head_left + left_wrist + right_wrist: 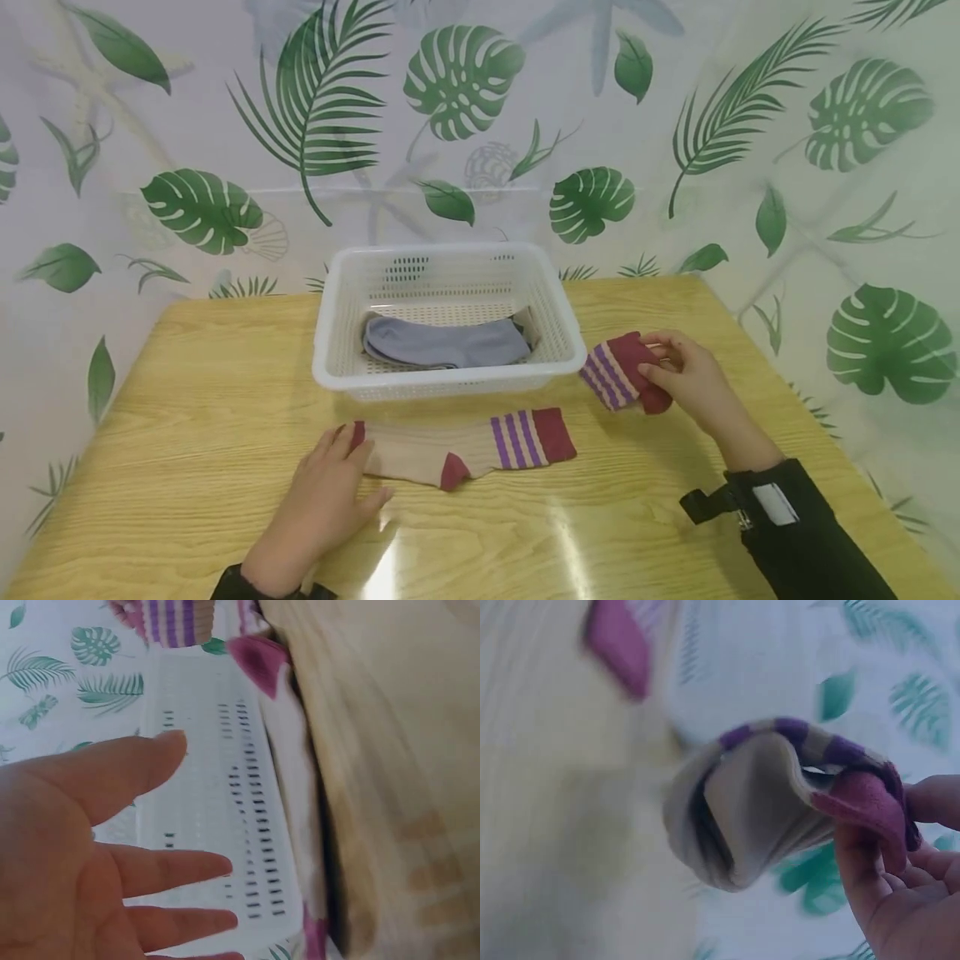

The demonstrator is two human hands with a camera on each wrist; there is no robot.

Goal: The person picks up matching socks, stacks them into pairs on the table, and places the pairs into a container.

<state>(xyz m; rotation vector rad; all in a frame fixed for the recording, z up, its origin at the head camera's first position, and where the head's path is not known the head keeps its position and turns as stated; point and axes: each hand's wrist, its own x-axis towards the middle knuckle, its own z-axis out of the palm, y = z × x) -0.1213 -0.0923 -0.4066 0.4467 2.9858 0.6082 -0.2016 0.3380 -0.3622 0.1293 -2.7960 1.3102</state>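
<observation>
A cream sock [427, 450] with maroon toe, heel and cuff and purple stripes lies flat on the table in the head view. My left hand [326, 492] is at its toe end, fingers extended over the maroon tip; the left wrist view shows those fingers [176, 870] spread, gripping nothing. Off to the right, my right hand [693, 383] pinches a matching sock [615, 371], folded over on itself, by its maroon end. In the right wrist view this folded sock [757, 810] hangs in a loop from thumb and fingers.
Behind the flat sock stands a white perforated plastic basket [450, 383]. Folded grey-blue socks [450, 342] lie inside it, with darker and beige fabric at their ends. A leaf-print sheet [480, 192] hangs behind the wooden table [225, 375].
</observation>
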